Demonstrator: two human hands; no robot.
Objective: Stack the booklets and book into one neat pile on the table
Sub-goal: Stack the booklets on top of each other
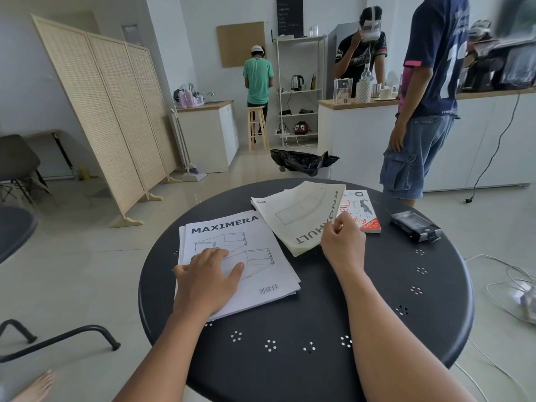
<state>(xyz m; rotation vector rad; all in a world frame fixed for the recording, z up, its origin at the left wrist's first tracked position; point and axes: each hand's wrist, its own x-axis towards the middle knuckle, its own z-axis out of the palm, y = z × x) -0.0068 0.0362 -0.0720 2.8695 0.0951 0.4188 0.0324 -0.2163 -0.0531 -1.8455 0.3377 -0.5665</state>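
Observation:
A white MAXIMERA booklet (249, 256) lies on the left half of the round black table (304, 320), on top of at least one more white booklet. My left hand (207, 281) rests flat on it, fingers spread. A cream KNOXHULT booklet (298, 216) is tilted up off the table at the back middle, and my right hand (342, 242) pinches its near right edge. Behind my right hand lies a white and red paperback book (364, 210), partly covered by the KNOXHULT booklet.
A small black case (414, 226) sits at the table's right side. A person in denim shorts (417, 120) stands just beyond the table's far right. A black bin bag (301, 161) is behind the table. Cables (510, 288) lie on the floor to the right.

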